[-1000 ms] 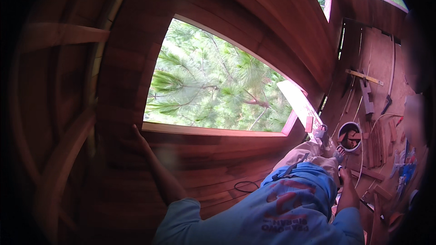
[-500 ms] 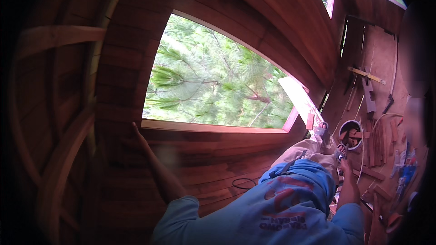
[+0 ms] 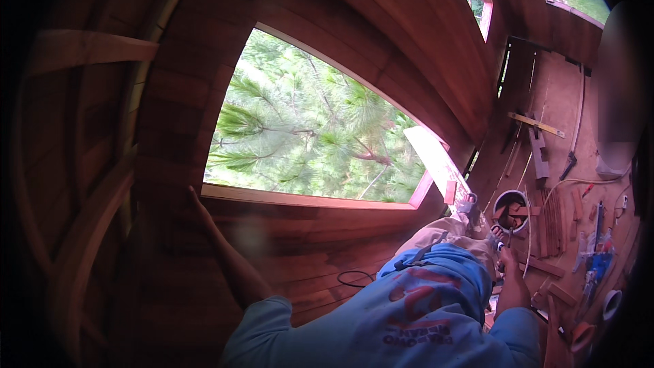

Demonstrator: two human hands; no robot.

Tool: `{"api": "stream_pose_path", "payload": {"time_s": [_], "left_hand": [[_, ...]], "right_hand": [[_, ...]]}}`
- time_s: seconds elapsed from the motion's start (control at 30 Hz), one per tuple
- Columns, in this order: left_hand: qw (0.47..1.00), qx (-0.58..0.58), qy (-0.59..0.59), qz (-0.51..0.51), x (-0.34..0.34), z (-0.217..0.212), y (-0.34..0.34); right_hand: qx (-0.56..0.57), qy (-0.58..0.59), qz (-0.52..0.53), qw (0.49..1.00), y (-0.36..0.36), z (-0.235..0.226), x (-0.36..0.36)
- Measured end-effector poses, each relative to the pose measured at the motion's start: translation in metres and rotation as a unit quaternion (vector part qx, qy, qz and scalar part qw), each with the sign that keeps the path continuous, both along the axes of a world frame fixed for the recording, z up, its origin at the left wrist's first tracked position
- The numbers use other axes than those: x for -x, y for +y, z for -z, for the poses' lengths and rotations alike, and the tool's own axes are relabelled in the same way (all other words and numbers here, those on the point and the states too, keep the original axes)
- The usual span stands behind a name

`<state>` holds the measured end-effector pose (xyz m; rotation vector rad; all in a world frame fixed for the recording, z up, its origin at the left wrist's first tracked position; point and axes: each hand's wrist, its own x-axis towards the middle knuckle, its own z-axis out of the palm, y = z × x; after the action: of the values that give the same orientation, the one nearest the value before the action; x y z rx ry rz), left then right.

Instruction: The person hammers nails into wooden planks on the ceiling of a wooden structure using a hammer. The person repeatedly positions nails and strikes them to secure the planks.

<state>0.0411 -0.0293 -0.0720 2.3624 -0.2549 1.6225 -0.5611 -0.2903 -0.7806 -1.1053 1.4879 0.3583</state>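
My left hand [image 3: 198,208] rests against the dark wooden wall by the lower left corner of the window frame [image 3: 306,200]. Its thumb points up, apart from the palm, and the other fingers are mostly lost in shadow; it seems to hold nothing. Low beside my hip, my right hand [image 3: 506,259] is closed around a small dark tool whose kind I cannot make out. Just beyond that hand stands a white bucket [image 3: 496,209] with wood offcuts [image 3: 519,211] inside. A loop of black cord [image 3: 355,279] shows against the wall boards left of my waist.
Curved timber beams [image 3: 102,232] run along the left. On the floor at right lie a yellow spirit level [image 3: 538,125], a notched wood piece [image 3: 538,153], stacked strips [image 3: 555,221], a cable [image 3: 579,180] and blue-and-clear items [image 3: 599,259]. A pale board [image 3: 436,160] leans by the window.
The view has shifted a little, so the window and floor things appear slightly further left and lower. Both hands keep nearly the same pose.
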Motion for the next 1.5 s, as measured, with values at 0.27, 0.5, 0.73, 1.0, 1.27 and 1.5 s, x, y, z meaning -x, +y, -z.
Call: {"api": "stream_pose_path", "payload": {"time_s": [0.27, 0.5, 0.73, 1.0, 1.27, 1.5], "left_hand": [[0.990, -0.044, 0.005, 0.136, -0.045, 0.026, 0.013], [0.996, -0.038, -0.046, 0.067, -0.029, 0.042, -0.020], [0.998, -0.004, -0.055, 0.035, -0.030, 0.054, -0.022], [0.996, 0.000, -0.083, 0.031, -0.014, 0.066, -0.025], [0.815, -0.059, 0.404, 0.410, 0.126, 0.248, -0.195], [0.290, -0.159, 0.731, 0.597, 0.308, 0.428, -0.328]], "right_hand": [[0.101, -0.006, -0.165, 0.981, 0.007, 0.059, 0.010], [0.020, 0.007, -0.013, 1.000, -0.015, -0.069, -0.018], [-0.005, -0.024, -0.020, 1.000, -0.010, -0.058, -0.018], [0.200, 0.012, -0.214, 0.956, 0.020, 0.055, -0.032], [0.002, -0.078, 0.034, 0.996, -0.012, -0.015, -0.034], [0.038, -0.161, 0.294, 0.941, 0.012, 0.005, -0.010]]}}
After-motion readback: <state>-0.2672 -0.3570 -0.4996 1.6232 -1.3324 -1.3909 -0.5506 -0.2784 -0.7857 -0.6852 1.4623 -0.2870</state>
